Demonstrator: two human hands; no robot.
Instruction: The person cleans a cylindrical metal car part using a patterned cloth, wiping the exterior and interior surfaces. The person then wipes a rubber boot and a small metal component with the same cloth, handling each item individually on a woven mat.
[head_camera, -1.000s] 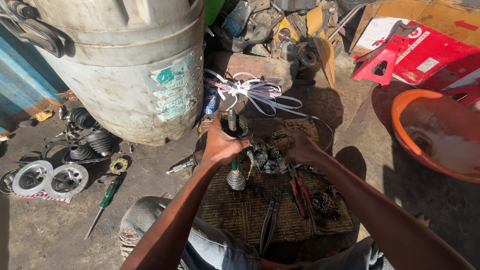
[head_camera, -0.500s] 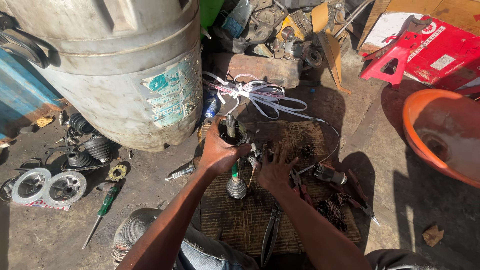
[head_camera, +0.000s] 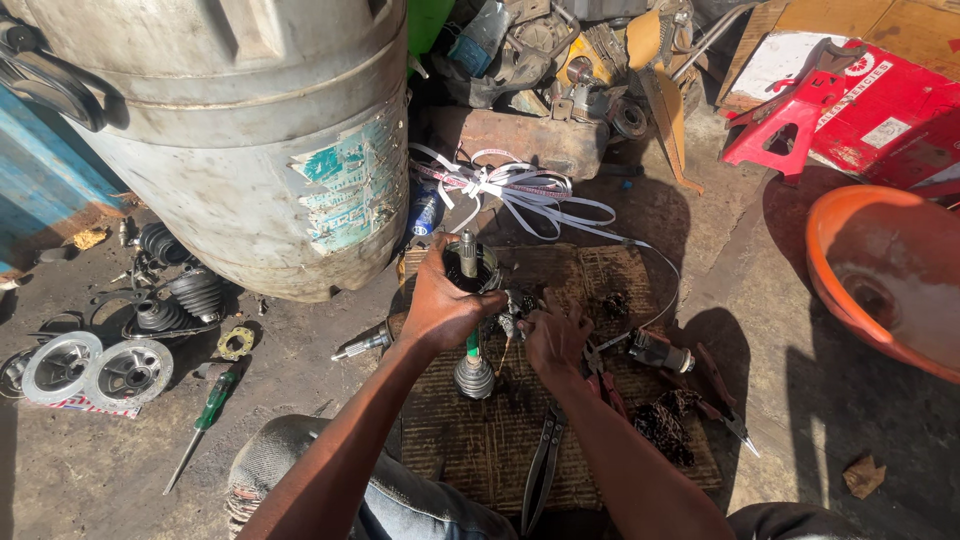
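Right hand (head_camera: 553, 340) moved left to small greasy parts, left hand (head_camera: 440, 300) fingers wrapped around joint housing (head_camera: 470, 275)

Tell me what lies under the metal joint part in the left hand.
A woven mat lies under the joint part gripped by the left hand; the spot directly beneath is covered.

Bare forearms, seemingly worn grey trousers (head_camera: 300, 470)

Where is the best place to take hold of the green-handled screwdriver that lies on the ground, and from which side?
Grip the green-handled screwdriver around its green handle, the thick upper end near the round metal discs. Come from above, closing across the handle's width. It lies flat on the bare ground and apart from other parts, so both long sides look free; the thin metal shaft pointing down-left would probably slip.
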